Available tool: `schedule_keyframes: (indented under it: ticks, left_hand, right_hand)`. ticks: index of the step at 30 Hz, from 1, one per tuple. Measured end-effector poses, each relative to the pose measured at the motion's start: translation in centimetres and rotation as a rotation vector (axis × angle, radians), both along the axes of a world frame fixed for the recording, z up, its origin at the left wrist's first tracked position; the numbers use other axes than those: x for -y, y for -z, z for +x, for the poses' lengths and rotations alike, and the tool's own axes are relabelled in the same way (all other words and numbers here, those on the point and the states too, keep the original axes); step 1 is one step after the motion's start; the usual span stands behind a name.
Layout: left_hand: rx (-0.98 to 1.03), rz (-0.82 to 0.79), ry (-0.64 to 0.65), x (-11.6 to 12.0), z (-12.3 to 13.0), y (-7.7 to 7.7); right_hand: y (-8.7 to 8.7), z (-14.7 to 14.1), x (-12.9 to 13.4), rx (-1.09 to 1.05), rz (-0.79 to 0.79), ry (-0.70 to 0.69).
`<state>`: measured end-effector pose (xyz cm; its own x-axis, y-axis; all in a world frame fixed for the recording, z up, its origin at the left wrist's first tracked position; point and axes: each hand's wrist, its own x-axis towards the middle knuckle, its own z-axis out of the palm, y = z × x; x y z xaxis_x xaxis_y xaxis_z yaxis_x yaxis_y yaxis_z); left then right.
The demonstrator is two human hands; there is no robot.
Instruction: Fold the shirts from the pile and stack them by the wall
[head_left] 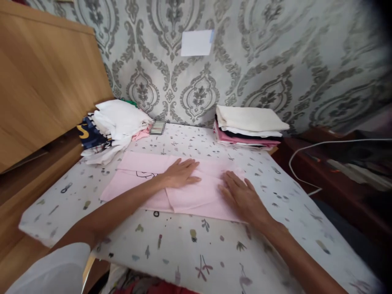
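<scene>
A light pink garment [196, 200], folded into a long rectangle, lies flat in front of me. Part of a black line drawing shows on its left half, partly covered by my forearm. My left hand [181, 173] rests palm down on the middle of the cloth, fingers stretched out to the right. Over the right end of the garment lies my right hand [240, 195], its fingers extended and pointing up and left. Neither hand grips the fabric.
The garment lies on a white patterned cover [171, 245]. Behind it stand a loose heap of clothes [119, 118] at left and a folded stack [251, 122] at right. A wooden cabinet [52, 73] borders the left; a white cable [337, 142] runs at right.
</scene>
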<state>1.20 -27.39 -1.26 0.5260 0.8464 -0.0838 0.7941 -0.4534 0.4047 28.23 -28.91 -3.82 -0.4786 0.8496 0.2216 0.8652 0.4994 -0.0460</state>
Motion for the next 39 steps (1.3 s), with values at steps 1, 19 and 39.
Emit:
schedule_keyframes:
  ticks: [1,19,39]
  left_hand:
    - [0.044,0.001,0.002,-0.1,-0.5,-0.2]
    - [0.049,0.092,-0.963,2.0,-22.0,-1.3]
    - [0.805,-0.352,-1.015,4.4,-20.7,-3.4]
  right_hand:
    - [-0.5,-0.8,0.2,-0.017,0.008,-0.007]
    - [-1.6,-20.9,1.8,-0.106,-0.331,-0.210]
    - [-4.5,-32.2,11.0,-0.057,-0.225,-0.640]
